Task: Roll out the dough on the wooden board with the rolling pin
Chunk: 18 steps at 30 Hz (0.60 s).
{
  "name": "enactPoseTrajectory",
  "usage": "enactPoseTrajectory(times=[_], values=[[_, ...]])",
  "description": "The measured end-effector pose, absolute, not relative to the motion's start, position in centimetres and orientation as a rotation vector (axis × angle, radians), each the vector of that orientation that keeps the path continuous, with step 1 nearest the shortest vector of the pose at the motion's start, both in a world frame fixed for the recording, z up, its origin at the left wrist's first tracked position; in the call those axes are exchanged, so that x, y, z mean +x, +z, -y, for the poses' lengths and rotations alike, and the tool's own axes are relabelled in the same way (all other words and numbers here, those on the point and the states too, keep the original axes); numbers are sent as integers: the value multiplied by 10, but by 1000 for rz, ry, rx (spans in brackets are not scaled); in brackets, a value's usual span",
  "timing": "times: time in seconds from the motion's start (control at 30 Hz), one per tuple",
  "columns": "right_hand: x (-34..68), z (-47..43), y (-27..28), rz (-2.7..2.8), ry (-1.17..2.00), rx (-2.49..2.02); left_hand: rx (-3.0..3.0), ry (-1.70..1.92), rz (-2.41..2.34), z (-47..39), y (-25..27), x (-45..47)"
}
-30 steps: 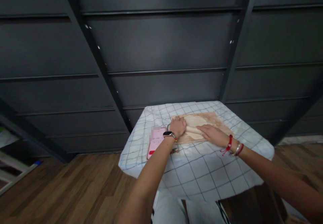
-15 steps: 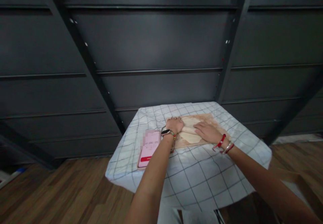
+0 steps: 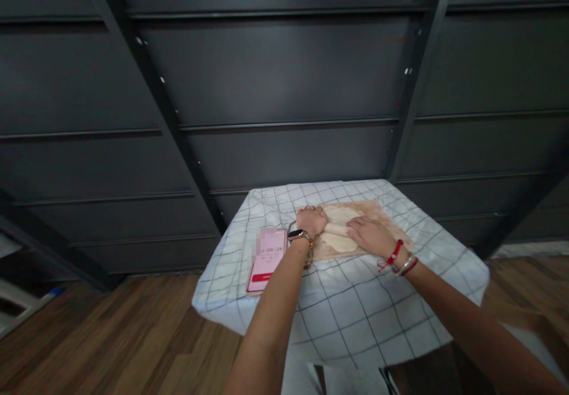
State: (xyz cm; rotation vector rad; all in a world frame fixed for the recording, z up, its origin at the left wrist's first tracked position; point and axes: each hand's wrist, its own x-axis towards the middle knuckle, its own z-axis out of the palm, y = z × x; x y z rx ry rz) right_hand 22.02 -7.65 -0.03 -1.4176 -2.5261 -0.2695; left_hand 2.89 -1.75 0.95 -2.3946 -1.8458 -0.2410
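Observation:
A pale wooden rolling pin (image 3: 336, 229) lies across a flattened sheet of dough (image 3: 341, 244) on a thin wooden board (image 3: 371, 206). My left hand (image 3: 312, 220) is closed around the pin's left end, its wrist wearing a watch and a beaded bracelet. Over the right end of the pin lies my right hand (image 3: 371, 235), its fingers curved down onto it. Both hands hide the pin's ends. A phone (image 3: 269, 258) with a pink timer screen rests on the cloth left of my left forearm.
A white checked cloth (image 3: 351, 306) covers the small table. Behind it stands a dark grey panelled wall (image 3: 284, 75) with metal beams. Wooden floor (image 3: 155, 330) shows around the table, and a white frame (image 3: 22, 306) stands at the far left.
The whole view has shifted slightly, so the table and hands appear a little farther right. Both hands stay on the rolling pin, with little visible movement over the dough.

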Motion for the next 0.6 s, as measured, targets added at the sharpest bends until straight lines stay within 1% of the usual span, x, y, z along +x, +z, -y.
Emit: enactPoseTrajectory(times=[0.27, 0.6], values=[[218, 80, 0, 2523, -262, -1442, -2389, -198, 1876, 16, 11, 29], [208, 98, 2, 2499, -356, -1533, -2452, -244, 1816, 27, 16, 27]])
